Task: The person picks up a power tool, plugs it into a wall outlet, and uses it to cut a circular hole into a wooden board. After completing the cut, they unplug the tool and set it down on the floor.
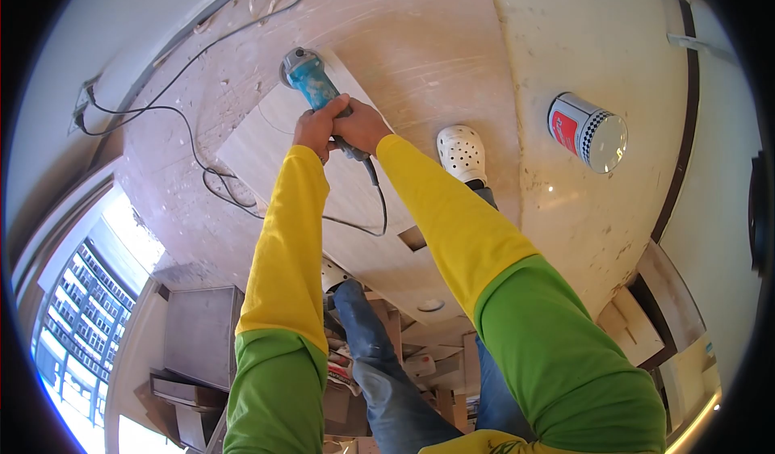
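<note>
A teal angle grinder [313, 80] with a grey head is in both hands, its head pointing away from me. My left hand [315, 129] is closed around the grip from the left. My right hand [363, 125] is wrapped over the body from the right, close against the left. Below the tool lies a pale wooden board [266, 163] with a faint curved line near the grinder's head. Farther down, the board has a rectangular cutout [412, 238] and a round one [431, 305]. The grinder's disc is mostly hidden.
A black power cord [194, 143] loops across the floor to a wall socket [84, 105] at the left. One foot in a white clog [462, 154] stands beside the board. A metal can [587, 132] lies at right. Wood pieces [630, 325] lean at lower right.
</note>
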A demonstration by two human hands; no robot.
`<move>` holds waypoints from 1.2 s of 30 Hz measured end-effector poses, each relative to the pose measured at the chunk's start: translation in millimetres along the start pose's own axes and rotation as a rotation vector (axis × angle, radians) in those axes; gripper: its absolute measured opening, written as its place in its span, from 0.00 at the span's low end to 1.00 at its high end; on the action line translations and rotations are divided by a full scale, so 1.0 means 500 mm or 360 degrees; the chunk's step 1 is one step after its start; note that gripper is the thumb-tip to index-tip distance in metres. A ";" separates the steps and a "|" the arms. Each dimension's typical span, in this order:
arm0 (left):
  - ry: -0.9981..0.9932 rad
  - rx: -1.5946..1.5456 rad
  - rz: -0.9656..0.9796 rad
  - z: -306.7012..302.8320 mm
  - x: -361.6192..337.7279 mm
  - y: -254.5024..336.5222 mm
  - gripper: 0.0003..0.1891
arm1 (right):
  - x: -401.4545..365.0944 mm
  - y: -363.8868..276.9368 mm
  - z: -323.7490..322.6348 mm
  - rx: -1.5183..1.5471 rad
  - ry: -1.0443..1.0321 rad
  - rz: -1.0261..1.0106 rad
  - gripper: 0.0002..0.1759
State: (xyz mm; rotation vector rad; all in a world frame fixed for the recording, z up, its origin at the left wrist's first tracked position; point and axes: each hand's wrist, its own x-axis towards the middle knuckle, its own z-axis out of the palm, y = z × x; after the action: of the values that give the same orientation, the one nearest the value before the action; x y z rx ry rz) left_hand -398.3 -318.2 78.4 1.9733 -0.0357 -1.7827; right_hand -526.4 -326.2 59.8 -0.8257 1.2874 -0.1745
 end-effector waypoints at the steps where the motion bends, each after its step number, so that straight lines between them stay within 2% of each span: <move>1: 0.0011 0.0004 0.0009 0.002 -0.001 -0.004 0.30 | -0.002 0.003 -0.001 0.0017 -0.0013 0.0000 0.34; 9: 0.0062 0.0040 0.0031 0.019 -0.031 -0.027 0.31 | -0.041 0.007 -0.016 -0.0002 -0.0013 -0.0024 0.33; 11: -0.0008 -0.0017 0.0043 0.012 -0.067 -0.048 0.31 | -0.070 0.011 -0.012 -0.0024 -0.0034 -0.0026 0.32; 12: 0.0070 0.0009 0.0051 0.000 -0.062 -0.086 0.31 | -0.095 0.002 -0.012 -0.0137 -0.0060 0.0018 0.31; 14: 0.0066 -0.0072 0.0092 -0.005 -0.138 -0.113 0.31 | -0.165 -0.007 -0.005 -0.0261 -0.0108 0.0056 0.28; 16: 0.0091 -0.0200 0.0139 -0.028 -0.183 -0.182 0.35 | -0.239 0.006 0.016 -0.0285 -0.0126 0.0060 0.28; 17: 0.0172 0.0002 0.0114 -0.021 -0.263 -0.159 0.33 | -0.282 0.009 0.025 -0.0294 -0.0117 0.0076 0.28; 19: 0.0082 -0.0145 0.0136 -0.018 -0.370 -0.168 0.28 | -0.378 -0.003 0.039 -0.0197 -0.0105 0.0222 0.29; 21: 0.0090 -0.0101 0.0110 -0.023 -0.457 -0.186 0.29 | -0.481 -0.030 0.046 -0.0136 -0.0017 0.0225 0.31; 23: 0.0188 0.0025 0.0097 -0.011 -0.560 -0.149 0.30 | -0.551 -0.032 0.049 -0.0071 -0.0127 0.0220 0.36; 25: 0.0085 0.0002 -0.0014 0.011 -0.660 -0.100 0.32 | -0.616 -0.051 0.045 -0.0025 -0.0163 0.0193 0.39; 28: 0.0018 0.0047 0.0038 -0.020 -0.676 -0.164 0.35 | -0.687 -0.099 0.041 0.0100 -0.0150 0.0155 0.44; 30: -0.0010 0.0059 0.0088 -0.042 -0.697 -0.140 0.35 | -0.699 -0.153 0.057 0.0152 -0.0175 0.0220 0.49; 33: -0.0030 0.0175 0.0198 -0.127 -0.711 -0.068 0.36 | -0.697 -0.233 0.135 0.0041 -0.0030 0.0057 0.49; 36: -0.0247 0.0020 0.0343 -0.255 -0.755 0.070 0.34 | -0.677 -0.321 0.267 -0.0107 0.0013 -0.0022 0.49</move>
State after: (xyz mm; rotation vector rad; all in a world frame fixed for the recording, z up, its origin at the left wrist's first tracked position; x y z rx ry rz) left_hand -325.0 -183.0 447.6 1.7614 -0.2997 -1.7913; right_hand -460.4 -195.3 429.4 -0.8919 1.3015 -0.1465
